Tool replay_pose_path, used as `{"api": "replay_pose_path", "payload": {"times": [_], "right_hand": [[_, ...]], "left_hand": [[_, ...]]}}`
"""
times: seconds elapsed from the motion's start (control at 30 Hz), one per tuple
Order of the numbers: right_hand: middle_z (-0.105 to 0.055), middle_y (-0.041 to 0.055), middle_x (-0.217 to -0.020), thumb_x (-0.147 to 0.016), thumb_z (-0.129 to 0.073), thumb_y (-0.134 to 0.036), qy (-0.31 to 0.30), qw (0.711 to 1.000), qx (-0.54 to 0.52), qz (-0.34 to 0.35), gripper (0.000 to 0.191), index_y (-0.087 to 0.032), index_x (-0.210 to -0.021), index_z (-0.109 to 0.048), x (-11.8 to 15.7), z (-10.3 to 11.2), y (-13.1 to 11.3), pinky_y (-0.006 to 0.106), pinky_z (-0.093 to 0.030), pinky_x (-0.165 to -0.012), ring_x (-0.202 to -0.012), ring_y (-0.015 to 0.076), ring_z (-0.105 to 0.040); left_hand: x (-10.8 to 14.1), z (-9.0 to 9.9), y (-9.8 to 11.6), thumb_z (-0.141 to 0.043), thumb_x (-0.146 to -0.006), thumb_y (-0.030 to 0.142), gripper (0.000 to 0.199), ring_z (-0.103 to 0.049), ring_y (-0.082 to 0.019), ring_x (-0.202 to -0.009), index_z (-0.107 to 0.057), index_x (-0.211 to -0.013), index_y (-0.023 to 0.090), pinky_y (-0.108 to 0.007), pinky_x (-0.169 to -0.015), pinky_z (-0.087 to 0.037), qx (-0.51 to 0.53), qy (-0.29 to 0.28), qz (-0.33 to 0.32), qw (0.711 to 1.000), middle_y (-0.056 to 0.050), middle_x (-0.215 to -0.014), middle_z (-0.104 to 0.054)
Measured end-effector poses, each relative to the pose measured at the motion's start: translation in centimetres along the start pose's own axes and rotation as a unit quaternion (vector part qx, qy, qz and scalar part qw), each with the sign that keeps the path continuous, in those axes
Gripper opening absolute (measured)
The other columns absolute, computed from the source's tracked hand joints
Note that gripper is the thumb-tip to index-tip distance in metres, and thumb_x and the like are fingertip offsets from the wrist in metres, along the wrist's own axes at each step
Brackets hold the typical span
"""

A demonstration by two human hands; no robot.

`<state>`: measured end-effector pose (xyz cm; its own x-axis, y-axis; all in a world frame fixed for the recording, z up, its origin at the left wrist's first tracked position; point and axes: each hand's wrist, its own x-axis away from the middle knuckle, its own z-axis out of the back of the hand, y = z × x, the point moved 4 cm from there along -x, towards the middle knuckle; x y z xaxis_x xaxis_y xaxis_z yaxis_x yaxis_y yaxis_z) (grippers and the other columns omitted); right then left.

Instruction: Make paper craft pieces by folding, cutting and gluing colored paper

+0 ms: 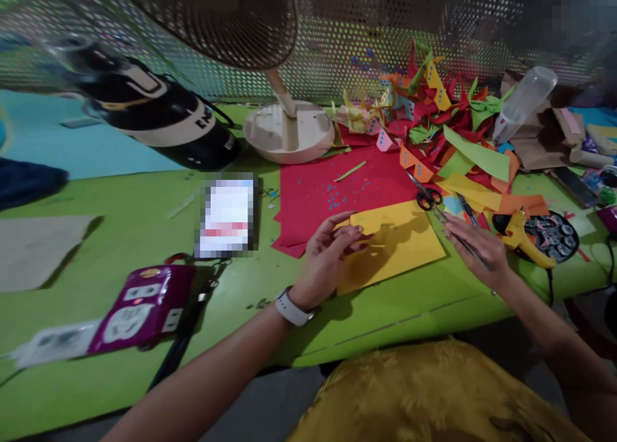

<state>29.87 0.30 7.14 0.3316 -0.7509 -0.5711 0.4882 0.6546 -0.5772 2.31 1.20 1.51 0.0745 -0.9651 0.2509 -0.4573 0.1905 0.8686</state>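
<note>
My left hand [328,256] is above the left side of a yellow sheet [400,252], fingers curled and thumb against fingertips. Anything between them is too small to make out. Past the sheet's right edge, my right hand [477,246] is closed around a thin metal tool [465,243] that looks like tweezers, its tip pointing up and left. Black-handled scissors [428,198] lie just beyond that tip. Behind the yellow sheet, red paper [313,191] carries scattered small blue dots and a green strip [350,171].
Cut coloured paper shapes [434,108] are piled at the back right, near a clear bottle [525,101]. A yellow glue gun [525,239] rests at right. Further left are a fan base [289,133], black bottle [168,117], phone [229,217] and purple power strip [144,307].
</note>
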Motion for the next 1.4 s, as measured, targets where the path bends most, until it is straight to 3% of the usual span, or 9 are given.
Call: {"api": "replay_pose_path", "payload": {"times": [0.2, 0.43, 0.67, 0.9, 1.03, 1.1, 1.17, 1.27, 1.4], "right_hand": [[-0.066, 0.0054, -0.133, -0.095, -0.048, -0.011, -0.106, 0.981, 0.152, 0.062, 0.044, -0.032, -0.131, -0.061, 2.3, -1.1, 2.3, 0.043, -0.062, -0.087, -0.108, 0.0237, -0.071], [-0.063, 0.0072, -0.137, -0.094, -0.035, -0.002, -0.176, 0.949, 0.252, 0.071, 0.052, -0.028, -0.132, -0.059, 2.8, -1.1, 2.9, 0.041, -0.059, -0.09, -0.114, 0.0219, -0.068], [-0.063, 0.0092, -0.136, -0.092, -0.04, -0.001, -0.176, 0.929, 0.317, 0.068, 0.047, -0.023, -0.125, -0.065, 3.4, -0.6, 3.2, 0.042, -0.058, -0.088, -0.11, 0.0235, -0.068], [-0.066, 0.0123, -0.132, -0.094, -0.046, -0.011, -0.11, 0.897, 0.428, -0.028, 0.035, -0.018, -0.12, -0.068, 3.5, 5.1, 0.3, 0.04, -0.056, -0.091, -0.103, 0.0253, -0.071], [-0.059, 0.0185, -0.14, -0.093, -0.051, -0.025, -0.142, 0.83, 0.504, -0.194, 0.038, -0.015, -0.129, -0.063, 5.6, 9.0, 1.0, 0.048, -0.056, -0.091, -0.11, 0.0332, -0.068], [-0.06, 0.0216, -0.137, -0.091, -0.055, -0.028, -0.166, 0.805, 0.523, -0.226, 0.045, -0.014, -0.134, -0.059, 6.6, 10.0, 1.4, 0.051, -0.055, -0.092, -0.112, 0.0373, -0.067], [-0.061, 0.0217, -0.136, -0.091, -0.057, -0.03, -0.13, 0.814, 0.53, -0.198, 0.047, -0.014, -0.135, -0.057, 6.7, 10.2, 1.1, 0.051, -0.053, -0.096, -0.117, 0.0378, -0.064], [-0.065, 0.0182, -0.13, -0.094, -0.054, -0.03, -0.081, 0.86, 0.492, -0.113, 0.043, -0.016, -0.135, -0.056, 5.6, 8.4, 0.2, 0.047, -0.051, -0.101, -0.117, 0.0324, -0.064], [-0.07, 0.0118, -0.123, -0.097, -0.048, -0.029, -0.148, 0.91, 0.388, 0.007, 0.036, -0.022, -0.131, -0.058, 3.7, 3.1, -0.9, 0.046, -0.057, -0.09, -0.106, 0.0288, -0.069]], "left_hand": [[-0.3, 0.3, 0.6, -0.088, -0.063, 0.031, 0.042, -0.071, -0.013, -0.073, -0.071, -0.101, 0.027, -0.022, -0.066, -0.056, 0.003, 0.018, -0.037, 0.999, 0.004, -0.077, -0.072], [-0.8, 0.7, 0.5, -0.09, -0.062, 0.027, 0.042, -0.07, -0.009, -0.075, -0.073, -0.1, 0.029, -0.019, -0.068, -0.057, 0.021, 0.022, -0.058, 0.998, 0.006, -0.077, -0.072], [-0.9, 1.0, 0.6, -0.09, -0.063, 0.028, 0.042, -0.071, -0.011, -0.075, -0.073, -0.102, 0.032, -0.019, -0.065, -0.057, 0.021, 0.023, -0.056, 0.998, 0.006, -0.081, -0.074], [-0.9, 1.1, 1.0, -0.091, -0.062, 0.023, 0.042, -0.071, -0.01, -0.076, -0.074, -0.099, 0.032, -0.018, -0.064, -0.058, 0.039, 0.042, -0.049, 0.997, 0.007, -0.078, -0.071], [-1.1, 1.2, 1.1, -0.089, -0.064, 0.02, 0.045, -0.071, -0.01, -0.076, -0.073, -0.104, 0.031, -0.018, -0.065, -0.058, 0.054, 0.045, -0.066, 0.995, 0.007, -0.079, -0.071], [-1.2, 1.2, 1.1, -0.09, -0.063, 0.021, 0.048, -0.07, -0.009, -0.077, -0.073, -0.106, 0.03, -0.017, -0.064, -0.057, 0.068, 0.046, -0.069, 0.994, 0.007, -0.079, -0.07], [-1.3, 1.2, 1.0, -0.09, -0.063, 0.022, 0.049, -0.07, -0.009, -0.078, -0.072, -0.107, 0.03, -0.017, -0.064, -0.057, 0.074, 0.042, -0.07, 0.994, 0.007, -0.079, -0.07], [-1.2, 1.0, 1.0, -0.089, -0.064, 0.022, 0.047, -0.069, -0.009, -0.08, -0.072, -0.107, 0.03, -0.017, -0.064, -0.056, 0.074, 0.033, -0.07, 0.994, 0.007, -0.08, -0.069], [-1.1, 0.8, 1.0, -0.089, -0.064, 0.023, 0.048, -0.068, -0.01, -0.081, -0.07, -0.108, 0.031, -0.019, -0.064, -0.056, 0.068, 0.025, -0.066, 0.995, 0.007, -0.081, -0.067]]}}
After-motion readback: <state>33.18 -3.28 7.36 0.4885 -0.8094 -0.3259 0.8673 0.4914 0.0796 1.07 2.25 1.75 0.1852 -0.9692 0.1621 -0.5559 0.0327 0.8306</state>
